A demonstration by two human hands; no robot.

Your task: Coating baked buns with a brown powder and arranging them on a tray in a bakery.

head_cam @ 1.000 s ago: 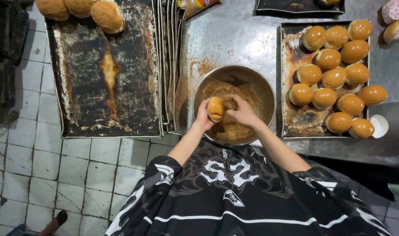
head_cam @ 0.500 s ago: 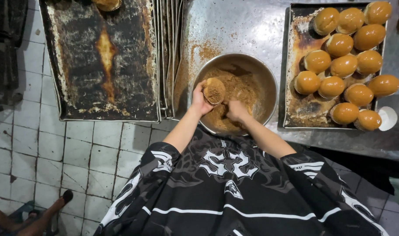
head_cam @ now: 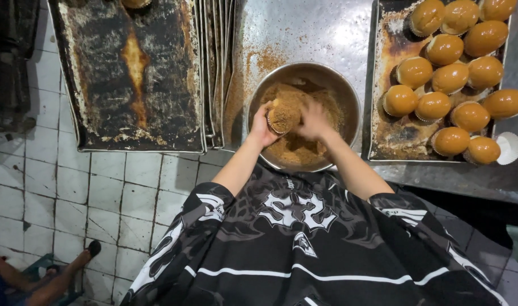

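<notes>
Steel table (head_cam: pixel 304 34) carries a crumb-filled metal bowl (head_cam: pixel 349 96) at mid-frame, where the left hand (head_cam: pixel 263 126) cups a soft, light bun (head_cam: pixel 283 115) by its sides, gently I'd judge, while the right hand (head_cam: pixel 314 120), blurred, grip unclear, presses crumbs on.

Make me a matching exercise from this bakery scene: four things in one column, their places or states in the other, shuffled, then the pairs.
Things:
1. crumb-coated bun
2. metal bowl
3. glazed buns
4. burnt tray

Places or states:
A. sits between the two trays, holding brown crumbs
B. left of the bowl, almost bare
C. held in the left hand over the bowl
D. lined up on the tray to the right

Pairs: 1-C, 2-A, 3-D, 4-B
</notes>
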